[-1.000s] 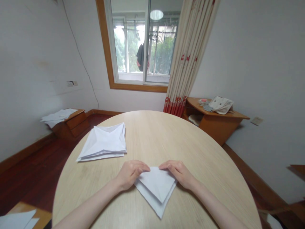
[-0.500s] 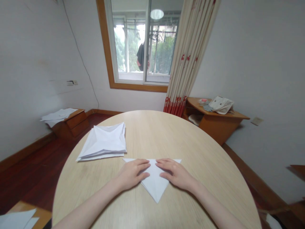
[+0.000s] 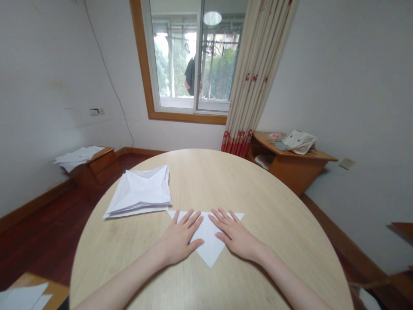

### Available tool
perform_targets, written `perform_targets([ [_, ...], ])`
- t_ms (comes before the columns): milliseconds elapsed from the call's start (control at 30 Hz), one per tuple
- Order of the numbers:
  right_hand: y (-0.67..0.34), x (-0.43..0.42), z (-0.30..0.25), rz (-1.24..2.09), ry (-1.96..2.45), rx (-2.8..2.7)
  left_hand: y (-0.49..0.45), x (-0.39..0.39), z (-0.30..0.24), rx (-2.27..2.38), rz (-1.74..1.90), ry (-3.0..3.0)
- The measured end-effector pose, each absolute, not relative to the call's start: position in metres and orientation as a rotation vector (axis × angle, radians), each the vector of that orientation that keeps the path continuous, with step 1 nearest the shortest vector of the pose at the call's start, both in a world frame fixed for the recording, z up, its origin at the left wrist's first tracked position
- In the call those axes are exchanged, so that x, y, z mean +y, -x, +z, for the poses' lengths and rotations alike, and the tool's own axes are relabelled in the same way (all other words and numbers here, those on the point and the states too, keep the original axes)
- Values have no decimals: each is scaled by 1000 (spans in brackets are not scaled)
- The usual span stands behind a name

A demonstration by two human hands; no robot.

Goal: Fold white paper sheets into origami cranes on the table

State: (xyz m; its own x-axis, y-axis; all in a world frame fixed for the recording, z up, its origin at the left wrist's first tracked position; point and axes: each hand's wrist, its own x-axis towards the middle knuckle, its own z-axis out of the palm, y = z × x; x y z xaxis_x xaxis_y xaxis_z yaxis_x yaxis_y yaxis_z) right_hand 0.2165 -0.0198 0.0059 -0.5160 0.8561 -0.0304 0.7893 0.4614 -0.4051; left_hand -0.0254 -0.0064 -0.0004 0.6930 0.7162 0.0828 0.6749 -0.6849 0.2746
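Observation:
A white sheet of paper folded into a triangle [image 3: 210,247] lies flat on the round wooden table, one point toward me and its long straight edge away from me. My left hand [image 3: 181,239] rests on the left part of it, palm down, fingers spread. On the right part lies my right hand [image 3: 237,234], also flat with its fingers apart. Between the two hands a strip of the paper shows. To the far left of the triangle, close to its left corner, sits a stack of creased white paper sheets [image 3: 146,189].
The round table [image 3: 258,193] has a pale wood top. Left of it stands a low drawer cabinet [image 3: 103,165] with papers on top. A corner cabinet [image 3: 293,168] holding a cloth bag [image 3: 300,141] is at the right. More white paper [image 3: 24,297] lies at the lower left.
Both hands have spread their fingers and flattened onto the paper, reaching slightly farther away from me. The triangle has shifted a little away from me.

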Motion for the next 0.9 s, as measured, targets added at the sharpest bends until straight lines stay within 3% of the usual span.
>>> perform_targets([
  [300, -223, -20, 12, 524, 1796, -2468, 26, -9, 3, 1220, 224, -2651],
  [900, -230, -17, 16, 514, 1589, -2514, 36, 4, 25, 1007, 265, -2611],
])
